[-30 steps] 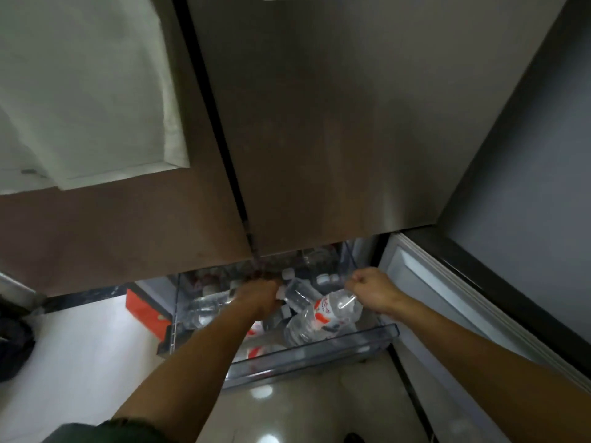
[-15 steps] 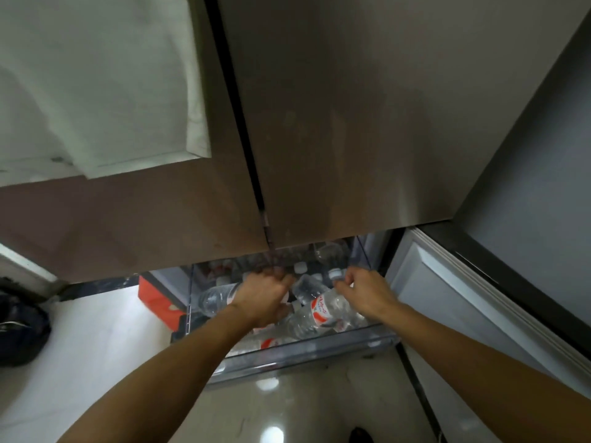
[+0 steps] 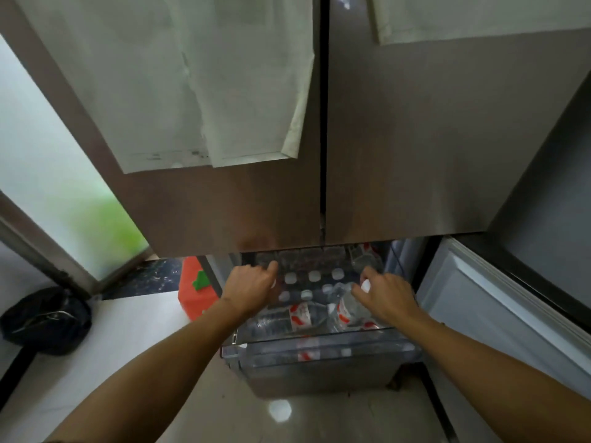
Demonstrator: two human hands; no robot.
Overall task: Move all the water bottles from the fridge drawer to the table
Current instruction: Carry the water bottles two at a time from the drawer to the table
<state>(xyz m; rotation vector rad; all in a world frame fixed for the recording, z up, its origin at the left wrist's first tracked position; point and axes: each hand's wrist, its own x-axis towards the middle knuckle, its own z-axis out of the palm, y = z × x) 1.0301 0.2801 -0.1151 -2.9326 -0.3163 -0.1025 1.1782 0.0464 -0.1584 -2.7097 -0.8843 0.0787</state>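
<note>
Both hands (image 3: 251, 290) (image 3: 385, 295) extended, fingers curled

My view shows clear water bottles (image 3: 287, 318) with white caps (image 3: 314, 275) and red-and-white labels, a transparent fridge drawer (image 3: 319, 353), brown brushed fridge doors (image 3: 415, 139) carrying pale off-white sheets (image 3: 208, 84), a black bag (image 3: 44, 318), and an orange box (image 3: 195, 289) with a green patch.
</note>
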